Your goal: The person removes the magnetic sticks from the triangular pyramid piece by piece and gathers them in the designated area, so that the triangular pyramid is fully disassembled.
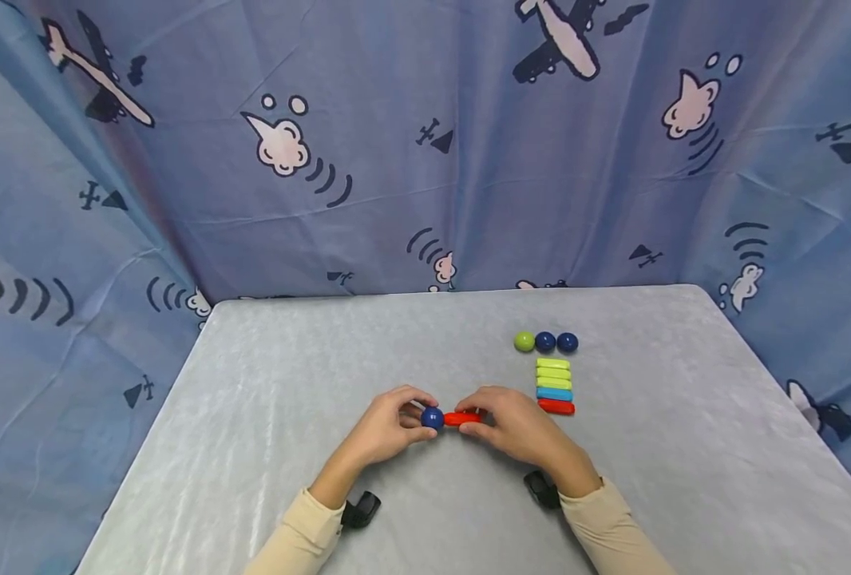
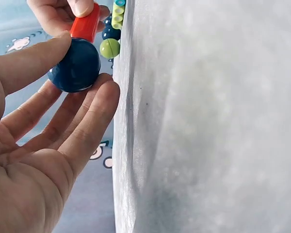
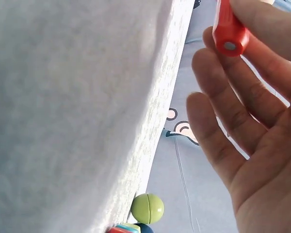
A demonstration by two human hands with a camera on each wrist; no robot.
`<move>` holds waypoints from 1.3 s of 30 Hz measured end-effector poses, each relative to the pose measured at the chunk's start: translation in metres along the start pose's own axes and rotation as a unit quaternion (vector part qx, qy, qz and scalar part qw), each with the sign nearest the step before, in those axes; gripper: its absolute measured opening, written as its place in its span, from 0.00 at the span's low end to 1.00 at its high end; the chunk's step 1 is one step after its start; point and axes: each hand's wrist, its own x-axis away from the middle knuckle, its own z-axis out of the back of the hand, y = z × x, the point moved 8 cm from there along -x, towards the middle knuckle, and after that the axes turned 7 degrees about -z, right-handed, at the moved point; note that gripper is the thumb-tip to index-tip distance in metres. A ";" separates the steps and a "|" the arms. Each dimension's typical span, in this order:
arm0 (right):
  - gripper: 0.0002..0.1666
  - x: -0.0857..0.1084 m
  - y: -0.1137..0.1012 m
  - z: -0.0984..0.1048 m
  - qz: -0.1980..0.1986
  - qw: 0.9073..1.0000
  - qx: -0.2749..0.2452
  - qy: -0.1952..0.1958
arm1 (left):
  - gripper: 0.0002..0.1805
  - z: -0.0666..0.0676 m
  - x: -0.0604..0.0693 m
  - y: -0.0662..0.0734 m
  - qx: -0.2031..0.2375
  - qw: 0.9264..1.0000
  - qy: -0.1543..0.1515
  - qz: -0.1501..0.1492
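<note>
My left hand (image 1: 389, 425) pinches a dark blue ball (image 1: 432, 418) between thumb and fingers, near the middle of the table. Against the ball's right side sits one end of a red rod (image 1: 461, 418), which my right hand (image 1: 515, 425) pinches. In the left wrist view the blue ball (image 2: 75, 65) and red rod (image 2: 86, 23) touch end to end. The right wrist view shows the free end of the red rod (image 3: 230, 39), with a small grey disc set in it, between thumb and fingers.
Right of the hands lie several short rods: yellow-green rods (image 1: 553, 373), a blue rod (image 1: 554, 394) and a red rod (image 1: 556, 407). Behind them a green ball (image 1: 524, 342) and two dark blue balls (image 1: 567, 343) stand in a row. A patterned curtain (image 1: 397, 160) hangs behind the table (image 1: 310, 343).
</note>
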 end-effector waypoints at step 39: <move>0.14 0.010 0.021 0.037 -0.003 0.994 0.014 0.110 | 0.20 0.028 0.003 -0.008 -0.051 0.992 0.108 0.033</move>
